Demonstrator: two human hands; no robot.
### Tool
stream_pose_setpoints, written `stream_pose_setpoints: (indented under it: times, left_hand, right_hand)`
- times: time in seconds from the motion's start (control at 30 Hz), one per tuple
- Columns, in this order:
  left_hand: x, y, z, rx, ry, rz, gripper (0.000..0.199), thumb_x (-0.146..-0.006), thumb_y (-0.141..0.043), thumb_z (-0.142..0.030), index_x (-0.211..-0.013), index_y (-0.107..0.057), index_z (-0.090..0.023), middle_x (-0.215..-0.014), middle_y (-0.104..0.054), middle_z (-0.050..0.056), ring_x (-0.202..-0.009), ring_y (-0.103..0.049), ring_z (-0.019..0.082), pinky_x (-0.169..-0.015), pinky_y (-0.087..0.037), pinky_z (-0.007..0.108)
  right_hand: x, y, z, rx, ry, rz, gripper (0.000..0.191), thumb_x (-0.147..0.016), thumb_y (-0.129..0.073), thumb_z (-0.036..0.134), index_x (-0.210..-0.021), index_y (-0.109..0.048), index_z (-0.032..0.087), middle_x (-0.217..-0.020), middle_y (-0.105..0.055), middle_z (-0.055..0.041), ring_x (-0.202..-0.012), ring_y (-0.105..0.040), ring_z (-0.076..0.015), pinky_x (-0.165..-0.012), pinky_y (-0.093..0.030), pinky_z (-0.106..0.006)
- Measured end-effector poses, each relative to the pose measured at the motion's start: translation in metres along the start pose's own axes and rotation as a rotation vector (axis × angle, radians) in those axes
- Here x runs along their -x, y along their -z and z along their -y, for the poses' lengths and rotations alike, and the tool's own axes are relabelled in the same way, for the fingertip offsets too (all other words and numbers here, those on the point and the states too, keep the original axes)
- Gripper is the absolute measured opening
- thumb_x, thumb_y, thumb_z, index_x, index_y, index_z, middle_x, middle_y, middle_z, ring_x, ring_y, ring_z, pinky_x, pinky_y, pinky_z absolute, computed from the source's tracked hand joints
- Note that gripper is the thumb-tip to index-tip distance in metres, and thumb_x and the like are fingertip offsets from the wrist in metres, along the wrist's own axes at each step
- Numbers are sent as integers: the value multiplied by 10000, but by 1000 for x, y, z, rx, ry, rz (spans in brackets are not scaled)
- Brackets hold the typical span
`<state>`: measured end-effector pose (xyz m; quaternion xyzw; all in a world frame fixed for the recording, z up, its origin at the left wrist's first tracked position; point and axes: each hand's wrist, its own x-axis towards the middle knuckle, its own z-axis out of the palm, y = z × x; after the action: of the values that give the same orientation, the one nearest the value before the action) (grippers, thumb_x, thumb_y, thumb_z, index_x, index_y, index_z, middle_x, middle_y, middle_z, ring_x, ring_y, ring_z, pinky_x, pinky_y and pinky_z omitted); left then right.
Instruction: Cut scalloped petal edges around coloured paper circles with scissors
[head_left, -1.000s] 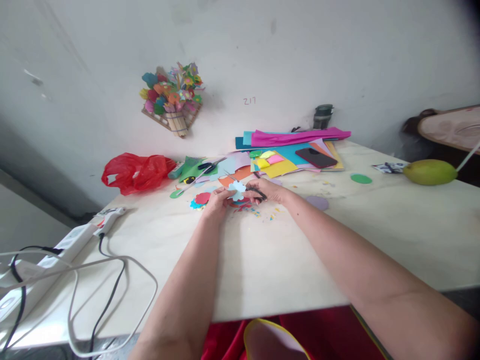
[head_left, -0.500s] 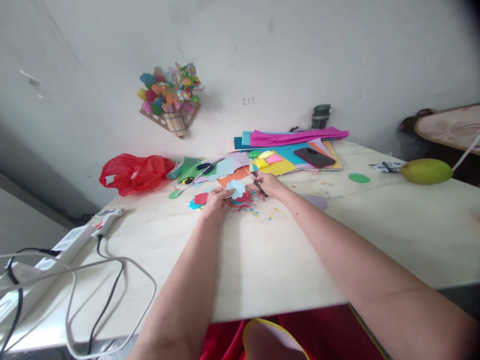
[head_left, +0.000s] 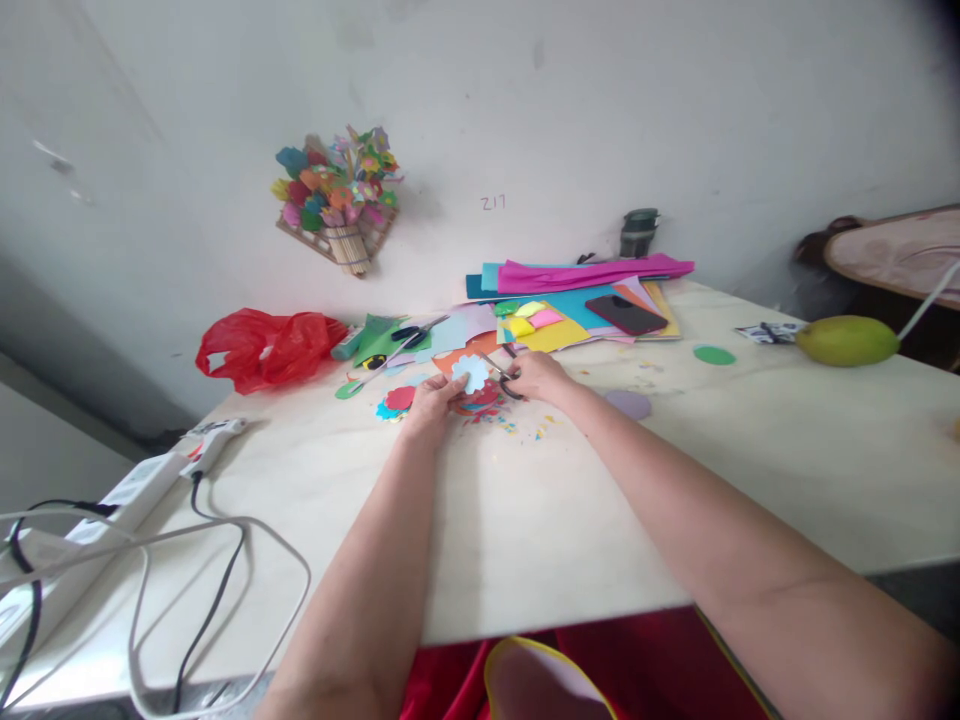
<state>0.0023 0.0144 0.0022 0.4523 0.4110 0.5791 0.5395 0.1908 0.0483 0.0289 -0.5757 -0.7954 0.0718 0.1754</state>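
My left hand (head_left: 436,402) pinches a light blue paper flower (head_left: 471,374) with a scalloped edge, held just above the table. My right hand (head_left: 541,378) is closed round a pair of scissors (head_left: 510,380), whose blades point left at the flower's right edge. Beneath the flower lie red paper pieces (head_left: 484,396) among small coloured scraps (head_left: 510,424). Left of my left hand, a red cutout (head_left: 400,398) rests over a blue scalloped cutout (head_left: 387,411).
Coloured sheets, a phone (head_left: 626,314) and a second pair of scissors (head_left: 409,334) lie at the back. A red plastic bag (head_left: 266,350) is at left, with power strips (head_left: 142,490) and cables nearer me. A yellow-green balloon-like object (head_left: 846,341) sits at right.
The scissors in my right hand have turned, so their blades now point toward the flower's edge. The light blue flower has shifted and turned slightly in my left hand.
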Motion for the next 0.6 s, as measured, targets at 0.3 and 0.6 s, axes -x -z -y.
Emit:
stream_pose_setpoints:
  times: [0.3, 0.6]
  left_hand:
    - [0, 0, -1, -61, 18, 13, 363, -569, -813, -401, -687, -608, -127, -635, -682, 69, -647, -686, 215, -624, -527, 291]
    - [1, -3, -3, -65, 54, -9, 338, -633, -779, -408, -680, -588, -133, -614, -666, 69, -716, -698, 243, -674, -549, 324]
  right_hand:
    - [-1, -1, 0, -54, 2, 37, 255, -708, -657, 367, -909, -746, 238, -937, -715, -60, -901, -635, -215, -686, -436, -257]
    - [-8, -6, -5, -882, -82, 83, 152, -762, -637, 262, -763, -692, 120, -640, -657, -25, -478, -513, -79, -382, -303, -178]
